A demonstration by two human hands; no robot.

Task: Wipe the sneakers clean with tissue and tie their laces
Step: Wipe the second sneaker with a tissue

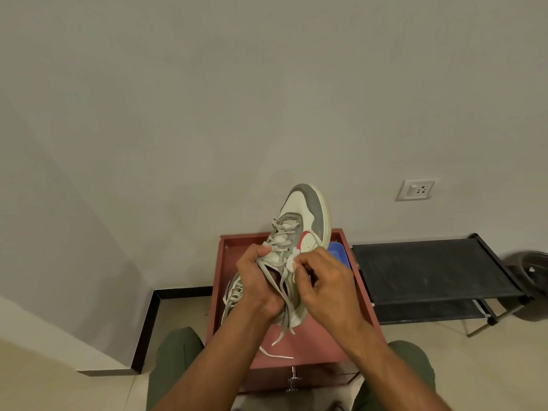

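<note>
sneaker [299, 229] held up over the red cabinet [323, 336]
your left hand [259, 287] grips its collar; your right hand [323, 280] pinches a tissue wad [292, 262] against its side.

Sneaker [299, 229] held above the counter [314, 336], second sneaker [232, 295] at its left edge, tray [338, 253] at its back right corner, rack [427, 268] right of it

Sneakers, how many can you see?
2. One sneaker is held up by both hands; the second sneaker lies on the red cabinet behind the left hand, mostly hidden.
</note>
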